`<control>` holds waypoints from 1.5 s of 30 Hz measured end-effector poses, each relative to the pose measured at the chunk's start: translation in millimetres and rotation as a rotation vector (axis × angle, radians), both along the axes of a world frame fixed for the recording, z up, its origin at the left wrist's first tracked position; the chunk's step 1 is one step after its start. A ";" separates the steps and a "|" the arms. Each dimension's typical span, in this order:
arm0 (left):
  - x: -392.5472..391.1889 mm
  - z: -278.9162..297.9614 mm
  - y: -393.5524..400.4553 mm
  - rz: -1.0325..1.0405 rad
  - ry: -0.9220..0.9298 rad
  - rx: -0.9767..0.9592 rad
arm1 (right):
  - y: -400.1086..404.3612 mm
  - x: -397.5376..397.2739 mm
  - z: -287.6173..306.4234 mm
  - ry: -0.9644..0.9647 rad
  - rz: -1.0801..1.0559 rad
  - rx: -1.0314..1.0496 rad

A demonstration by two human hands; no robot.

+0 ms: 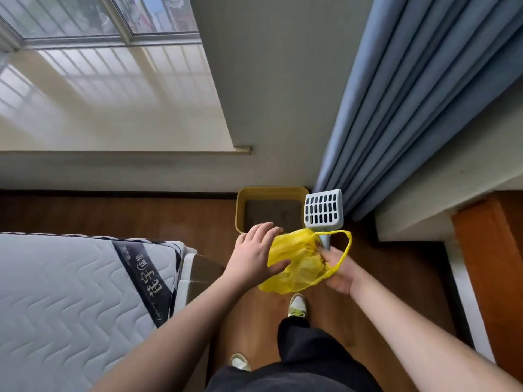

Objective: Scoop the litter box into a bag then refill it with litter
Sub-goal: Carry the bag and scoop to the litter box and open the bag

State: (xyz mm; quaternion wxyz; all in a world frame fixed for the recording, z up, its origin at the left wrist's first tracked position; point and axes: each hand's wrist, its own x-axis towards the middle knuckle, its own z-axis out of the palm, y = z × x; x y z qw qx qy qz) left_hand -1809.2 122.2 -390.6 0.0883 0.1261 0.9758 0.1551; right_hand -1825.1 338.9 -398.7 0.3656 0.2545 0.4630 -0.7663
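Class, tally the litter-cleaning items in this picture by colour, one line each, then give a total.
Yellow: 2, the litter box and the plastic bag
Pale grey: 1, the slotted scoop
Total: 3

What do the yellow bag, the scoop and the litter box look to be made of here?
Yellow bag: thin plastic film, slightly translucent, crinkled, with loop handles. Scoop: rigid moulded plastic, pale grey-white, matte, with a slotted grid. Litter box: probably hard plastic, mustard yellow, with smooth rounded walls; its finish is hard to judge at this distance. The right hand holds bag and scoop; the left hand touches the bag.
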 end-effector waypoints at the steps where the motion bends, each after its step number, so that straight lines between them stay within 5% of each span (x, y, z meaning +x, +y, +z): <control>1: -2.3 -0.1 6.3 0.032 -0.029 0.031 | 1.5 -3.1 1.1 -0.010 0.002 -0.023; 10: -13.0 -34.5 -16.7 0.172 -0.427 0.289 | 10.2 -24.1 -1.4 -0.062 -0.070 -0.218; 17: -0.3 -40.0 -86.6 0.772 -0.429 0.697 | 27.5 -36.6 -2.2 -0.082 -0.177 -0.086; 21: -8.7 -42.0 -100.6 0.914 -0.480 0.682 | 24.7 -34.9 -3.2 -0.078 -0.146 -0.066; 23: -16.6 -31.8 -95.7 0.990 -0.325 0.613 | 22.4 -35.0 -8.3 -0.086 -0.134 -0.055; 27: -32.6 8.0 -59.8 0.570 0.203 0.430 | 14.8 -35.8 -4.9 -0.131 -0.103 -0.050; 31: -36.1 15.2 -16.6 0.140 -0.255 0.363 | 7.3 -35.2 1.7 -0.126 -0.085 -0.033; 34: -26.3 1.3 -4.4 0.278 -0.569 0.366 | 10.0 -33.6 5.7 -0.151 -0.070 -0.111; 37: -17.8 -10.5 -7.4 0.396 -0.677 0.387 | 19.6 -34.2 1.0 -0.117 -0.039 -0.119; 40: -17.1 -12.1 -18.2 0.524 -0.644 0.454 | 32.7 -36.0 -6.2 -0.004 0.047 0.172; 45: -24.5 -9.6 -38.4 0.550 -0.420 0.133 | 57.3 -45.8 -16.8 0.123 -0.016 0.554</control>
